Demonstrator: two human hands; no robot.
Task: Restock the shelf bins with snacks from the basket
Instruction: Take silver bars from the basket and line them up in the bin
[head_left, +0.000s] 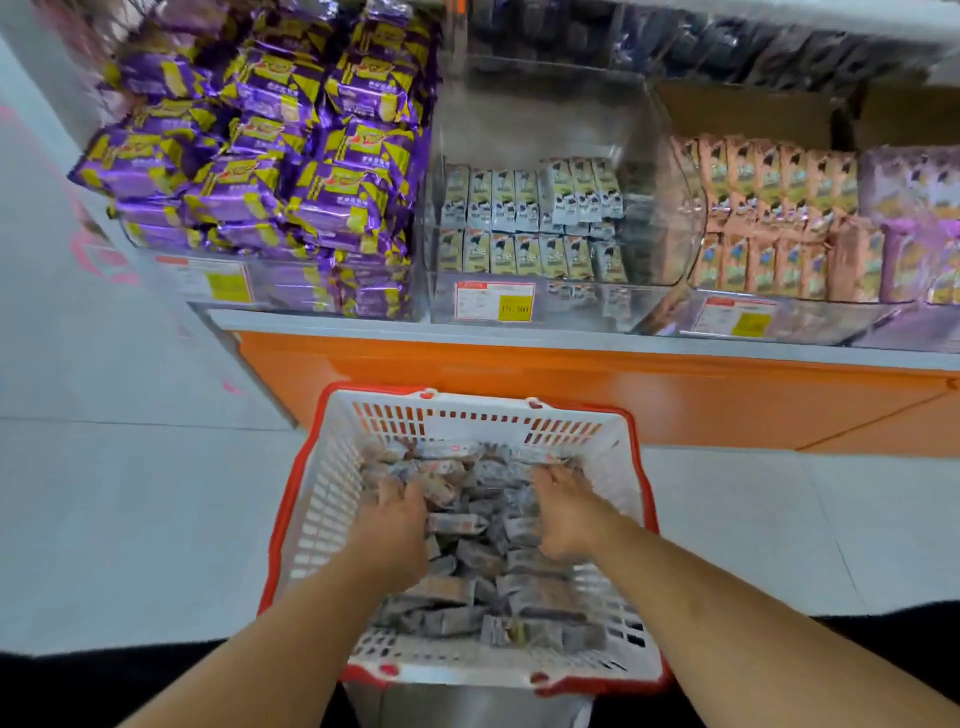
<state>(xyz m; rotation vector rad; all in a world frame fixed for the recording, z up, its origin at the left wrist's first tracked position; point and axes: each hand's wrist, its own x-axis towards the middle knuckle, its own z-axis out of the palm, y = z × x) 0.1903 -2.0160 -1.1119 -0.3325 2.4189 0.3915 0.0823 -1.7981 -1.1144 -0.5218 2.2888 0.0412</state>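
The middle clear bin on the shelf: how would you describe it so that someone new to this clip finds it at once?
Start at the orange shelf base behind the white basket. Three clear bins sit on top; take the middle bin, directly above the basket. It is only part full, with small pale packets, between heaped purple packs and peach packs.

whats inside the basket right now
The basket holds a heap of small grey wrapped snacks, with the left hand and right hand dug in. Fingertips and the basket's bottom are hidden.
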